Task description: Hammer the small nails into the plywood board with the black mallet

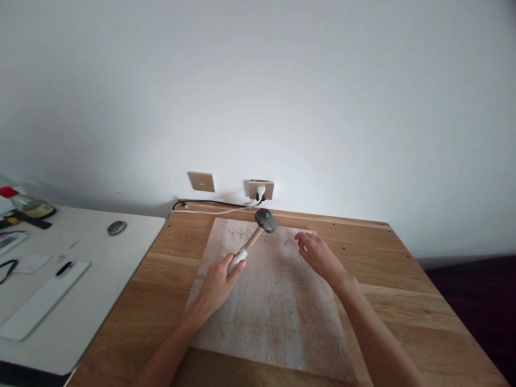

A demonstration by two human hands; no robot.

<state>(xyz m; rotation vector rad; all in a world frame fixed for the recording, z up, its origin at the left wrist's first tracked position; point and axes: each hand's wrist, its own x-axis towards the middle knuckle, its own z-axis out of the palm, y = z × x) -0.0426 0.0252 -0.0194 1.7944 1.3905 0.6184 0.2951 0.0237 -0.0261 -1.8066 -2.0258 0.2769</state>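
Observation:
My left hand [221,279] is closed around the wrapped handle of a rubber mallet [265,221]. The mallet's dark head is raised over the far part of a pale wooden board [266,306], tilted up and to the right. Several small nails [242,234] stand in a row along the board's far left side. Near the board's far right corner, my right hand [318,253] has its fingers curled and pinched together just above the surface. Whatever lies between those fingertips is too small to make out.
The board lies on a wooden table [403,301] against a white wall. Behind it, cables run to a plug in a wall socket [261,190]. To the left, a white table [100,279] carries a white power bank or phone-like slab [44,301], a round grey lid [116,228] and a red-capped bottle [30,206].

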